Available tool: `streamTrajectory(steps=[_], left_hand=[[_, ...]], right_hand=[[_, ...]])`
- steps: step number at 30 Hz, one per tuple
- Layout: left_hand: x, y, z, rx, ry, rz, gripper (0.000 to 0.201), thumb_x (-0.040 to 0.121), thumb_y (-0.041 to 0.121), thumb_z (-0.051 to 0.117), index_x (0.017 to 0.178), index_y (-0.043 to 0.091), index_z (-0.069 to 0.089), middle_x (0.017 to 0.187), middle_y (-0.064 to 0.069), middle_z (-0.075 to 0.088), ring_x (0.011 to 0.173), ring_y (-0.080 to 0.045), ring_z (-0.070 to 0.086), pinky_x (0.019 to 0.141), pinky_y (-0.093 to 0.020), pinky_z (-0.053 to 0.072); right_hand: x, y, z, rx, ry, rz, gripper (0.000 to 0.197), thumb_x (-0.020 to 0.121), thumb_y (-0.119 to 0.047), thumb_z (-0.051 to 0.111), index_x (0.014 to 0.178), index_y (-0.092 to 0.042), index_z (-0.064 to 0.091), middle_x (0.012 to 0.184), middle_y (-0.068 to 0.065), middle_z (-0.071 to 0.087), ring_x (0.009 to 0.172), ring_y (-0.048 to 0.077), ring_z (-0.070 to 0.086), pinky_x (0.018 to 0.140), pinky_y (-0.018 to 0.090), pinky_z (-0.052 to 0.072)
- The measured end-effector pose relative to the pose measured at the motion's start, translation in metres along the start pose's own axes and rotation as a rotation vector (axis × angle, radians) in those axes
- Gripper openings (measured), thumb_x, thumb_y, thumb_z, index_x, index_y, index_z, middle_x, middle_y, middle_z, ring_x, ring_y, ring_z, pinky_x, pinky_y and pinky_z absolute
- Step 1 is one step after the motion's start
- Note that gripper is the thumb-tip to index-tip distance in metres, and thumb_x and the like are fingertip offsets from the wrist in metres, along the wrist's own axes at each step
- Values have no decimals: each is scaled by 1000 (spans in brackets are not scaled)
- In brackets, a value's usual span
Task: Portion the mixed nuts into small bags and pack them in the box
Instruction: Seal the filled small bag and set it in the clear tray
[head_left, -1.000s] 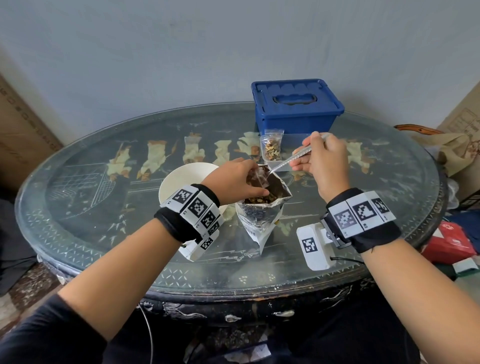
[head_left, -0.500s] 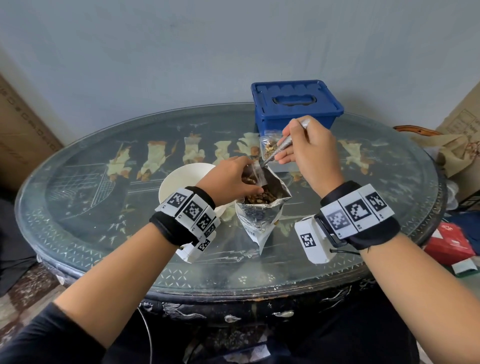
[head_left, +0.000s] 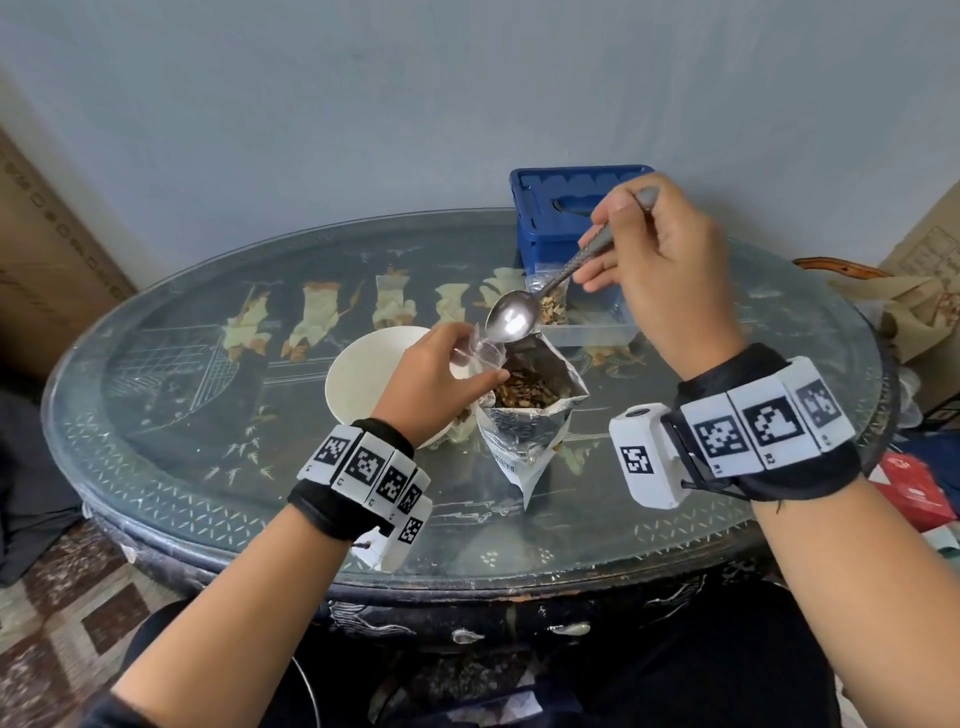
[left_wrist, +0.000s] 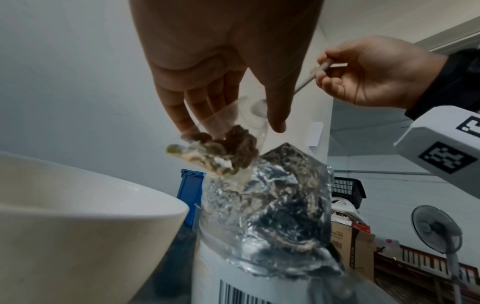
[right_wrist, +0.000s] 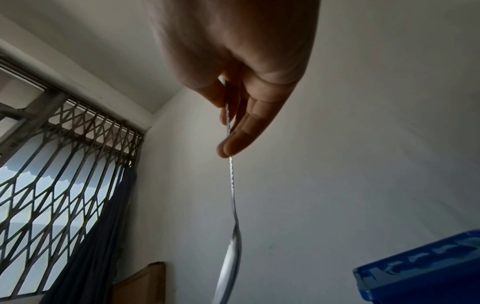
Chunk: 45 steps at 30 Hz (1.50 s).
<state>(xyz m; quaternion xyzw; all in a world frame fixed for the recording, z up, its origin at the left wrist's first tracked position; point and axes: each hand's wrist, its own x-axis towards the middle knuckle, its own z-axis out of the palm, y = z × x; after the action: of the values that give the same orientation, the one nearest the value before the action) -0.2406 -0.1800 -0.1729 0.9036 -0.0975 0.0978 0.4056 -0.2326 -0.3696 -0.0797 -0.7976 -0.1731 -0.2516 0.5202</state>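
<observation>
A silver foil bag of mixed nuts (head_left: 524, 431) stands open at the table's middle. My left hand (head_left: 447, 374) pinches a small clear bag (left_wrist: 226, 144) with some nuts in its bottom, just above the foil bag's (left_wrist: 267, 205) left edge. My right hand (head_left: 660, 275) holds a metal spoon (head_left: 511, 319) by the handle, its empty bowl raised over the small bag's mouth. In the right wrist view the spoon (right_wrist: 231, 236) hangs down from my fingers. A filled small bag (head_left: 553, 306) stands in a clear tray (head_left: 597, 332) before the blue lidded box (head_left: 556, 218).
A white bowl (head_left: 363, 379) sits left of the foil bag, under my left wrist. The oval glass-topped table (head_left: 208, 415) has its front edge close to me. Cardboard boxes stand at both sides; red packets (head_left: 909, 488) lie to the right, off the table.
My right hand has lifted the spoon up and back out of the foil bag and small bag; its bowl now shows empty. The left hand keeps hold of the small bag.
</observation>
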Motion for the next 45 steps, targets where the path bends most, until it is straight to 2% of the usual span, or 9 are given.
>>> streamTrajectory(steps=[6,9,15,19,26,29,34,38,45], left_hand=[[-14,-10,6,-22,83,-51,51,76,30,75,115,6,55,97,4,55,87,-10,51,73,-13,36],[-21,-12,11,-26,82,-66,52,76,31,74,118,6,54,98,5,53,87,-9,50,74,-12,34],[-26,-13,17,-42,71,-111,54,78,33,71,122,7,52,101,6,53,90,-8,49,74,-10,33],[-28,-15,18,-68,66,-134,52,80,33,70,121,8,52,101,2,58,90,-8,50,75,-12,35],[-29,-15,20,-99,55,-167,53,80,35,69,123,8,52,102,2,59,92,-7,51,78,-10,36],[-29,-14,20,-106,52,-161,55,80,36,69,123,8,51,105,-2,62,93,-8,52,81,-13,38],[-30,-13,22,-103,50,-166,56,81,36,67,125,7,50,110,-4,61,93,-8,51,77,-10,36],[-30,-12,22,-100,43,-176,57,81,37,66,127,8,49,105,1,59,94,-7,49,76,-8,33],[-32,-11,24,-103,54,-168,56,82,36,67,126,8,49,109,-3,62,94,-8,51,82,-16,40]], right_hand=[[-15,23,-1,-77,68,48,19,100,-17,37,89,-11,51,74,1,62,58,11,64,57,26,55],[-32,41,13,-186,8,-6,20,99,-18,38,86,-13,52,70,-3,61,59,9,64,67,38,56],[-58,63,29,-283,-203,-260,29,95,-17,36,87,2,57,78,10,60,67,26,63,62,21,41],[-66,72,31,-330,-252,-272,31,95,-19,36,91,1,59,77,12,61,65,29,62,63,28,40],[-74,75,32,-273,-245,-203,32,95,-22,35,84,-1,57,69,9,62,62,26,63,61,32,43],[-72,75,32,-270,-215,-190,34,94,-23,35,82,0,57,64,8,61,59,15,60,59,33,43],[-68,73,34,-244,-185,-52,34,95,-30,33,84,-6,55,69,-7,57,56,10,61,56,29,50],[-66,75,34,-219,-160,113,18,99,-14,38,85,-15,50,75,-5,61,56,9,61,62,33,53],[-58,74,33,-136,-107,307,24,100,-16,34,83,-11,49,78,4,66,53,7,61,61,28,53]])
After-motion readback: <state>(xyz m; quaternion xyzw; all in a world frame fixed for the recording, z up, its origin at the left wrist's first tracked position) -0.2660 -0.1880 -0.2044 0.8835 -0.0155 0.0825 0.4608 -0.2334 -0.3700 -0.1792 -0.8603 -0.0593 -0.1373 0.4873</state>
